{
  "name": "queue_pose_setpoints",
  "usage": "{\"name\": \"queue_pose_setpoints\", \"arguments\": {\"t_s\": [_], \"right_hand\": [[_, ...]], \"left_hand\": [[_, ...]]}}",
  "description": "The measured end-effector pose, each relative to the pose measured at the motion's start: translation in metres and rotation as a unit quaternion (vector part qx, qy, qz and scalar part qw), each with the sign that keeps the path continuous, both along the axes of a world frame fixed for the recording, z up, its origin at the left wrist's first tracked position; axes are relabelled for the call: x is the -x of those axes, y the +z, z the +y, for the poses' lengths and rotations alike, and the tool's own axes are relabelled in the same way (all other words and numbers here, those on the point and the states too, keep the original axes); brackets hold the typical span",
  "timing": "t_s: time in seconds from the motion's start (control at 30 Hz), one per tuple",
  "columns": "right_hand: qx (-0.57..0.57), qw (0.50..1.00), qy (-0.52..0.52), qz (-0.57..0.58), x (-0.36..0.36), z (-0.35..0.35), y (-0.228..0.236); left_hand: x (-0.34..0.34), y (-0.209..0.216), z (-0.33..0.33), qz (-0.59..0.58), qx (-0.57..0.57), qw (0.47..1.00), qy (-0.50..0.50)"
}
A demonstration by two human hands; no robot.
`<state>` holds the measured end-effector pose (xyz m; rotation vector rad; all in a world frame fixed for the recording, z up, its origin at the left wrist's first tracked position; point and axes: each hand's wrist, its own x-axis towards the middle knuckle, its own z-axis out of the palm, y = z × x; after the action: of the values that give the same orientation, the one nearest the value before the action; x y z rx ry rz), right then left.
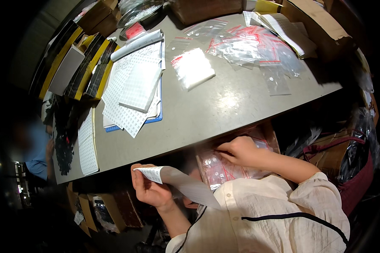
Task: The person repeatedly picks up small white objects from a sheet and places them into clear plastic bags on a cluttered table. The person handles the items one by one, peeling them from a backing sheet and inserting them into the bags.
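Note:
In front of the table edge, my left hand (151,189) is closed on the edge of a white label sheet (179,182). The sheet has small printed squares and curves down toward my shirt. My right hand (240,151) is over a pulled-out drawer (271,135) under the tabletop. Its fingers are bent and drawn together close to the clear zip bags (217,168) with red seals inside. Whether a bag is pinched between those fingertips is hard to make out.
A pile of clear zip bags (249,46) and a bag stack (193,68) lie on the grey table (190,122). More label sheets (133,95) rest on a blue clipboard (156,119). Black-and-yellow boxes (88,63) stand left; a cardboard box (321,21) far right. Someone in blue (38,147) sits left.

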<state>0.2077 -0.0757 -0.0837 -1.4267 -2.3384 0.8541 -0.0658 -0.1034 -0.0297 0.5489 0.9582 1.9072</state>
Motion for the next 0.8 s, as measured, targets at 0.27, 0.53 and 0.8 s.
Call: {"name": "queue_pose_setpoints", "arguments": {"t_s": [0.27,0.53,0.8], "right_hand": [[-0.078,0.996,-0.026,-0.03,-0.011,-0.01,0.015],[-0.065,0.998,0.015,-0.009,-0.008,-0.006,0.001],[-0.292,0.941,0.041,0.164,-0.075,-0.01,0.077]], "left_hand": [[-0.003,0.003,0.004,-0.001,0.023,0.999,0.031],[-0.01,0.01,0.005,0.018,-0.002,1.0,-0.002],[-0.001,0.014,0.01,0.036,0.025,0.998,0.041]]}}
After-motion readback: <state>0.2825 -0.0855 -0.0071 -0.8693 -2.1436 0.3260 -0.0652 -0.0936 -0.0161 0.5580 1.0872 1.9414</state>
